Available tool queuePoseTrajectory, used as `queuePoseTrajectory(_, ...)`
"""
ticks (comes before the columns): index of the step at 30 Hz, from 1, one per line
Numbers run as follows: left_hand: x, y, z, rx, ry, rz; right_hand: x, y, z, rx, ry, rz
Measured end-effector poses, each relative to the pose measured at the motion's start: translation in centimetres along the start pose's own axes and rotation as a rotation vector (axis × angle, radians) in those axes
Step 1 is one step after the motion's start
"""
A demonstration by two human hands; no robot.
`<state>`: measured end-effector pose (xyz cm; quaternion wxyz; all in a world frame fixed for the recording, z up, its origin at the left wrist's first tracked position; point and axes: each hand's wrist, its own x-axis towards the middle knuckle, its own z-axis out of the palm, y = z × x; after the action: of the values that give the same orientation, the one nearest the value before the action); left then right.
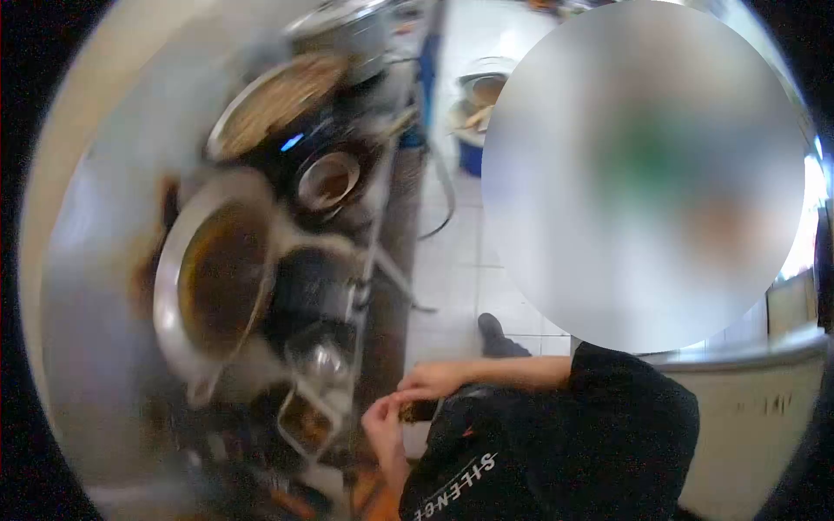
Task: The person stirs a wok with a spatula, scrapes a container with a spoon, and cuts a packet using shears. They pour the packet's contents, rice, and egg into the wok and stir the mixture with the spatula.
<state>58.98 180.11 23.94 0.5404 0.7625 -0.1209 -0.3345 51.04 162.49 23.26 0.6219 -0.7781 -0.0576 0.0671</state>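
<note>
Both my hands meet in front of my black T-shirt [556, 434], close to the edge of the cooking counter. My right hand [437, 379] comes in from the right with its fingers bent and pressed together, their tips at those of my left hand [382, 425]. The left fingers are also drawn together. A small dark brown patch shows just below where the fingertips meet; I cannot tell what, if anything, the fingers hold. Nearest to the hands on the counter is a square container [306, 423] with brown contents.
On the counter at left stand a large pan of dark brown liquid [224, 278], a wide pan of light brown food [282, 102], a small bowl [330, 181] and a metal pot [343, 39]. A blue flame [292, 141] burns between them. A blue bucket [470, 159] stands on white floor tiles.
</note>
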Motion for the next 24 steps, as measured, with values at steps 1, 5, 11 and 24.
queuePoseTrajectory(1,1.1,0.4,2.6,-0.078,-0.012,0.038,-1.7,0.4,-1.2,-0.025,0.093,-0.010)
queuePoseTrajectory(5,4.8,2.7,12.7,-0.307,-0.090,0.011,-9.4,2.1,-7.7,-0.072,0.335,-0.057)
queuePoseTrajectory(11,10.1,5.6,30.1,-0.498,-0.382,0.047,-21.4,5.0,-19.6,0.029,0.700,0.181)
queuePoseTrajectory(24,36.0,9.7,53.3,-0.325,0.006,0.255,-39.0,10.4,-41.5,-0.098,0.984,0.360)
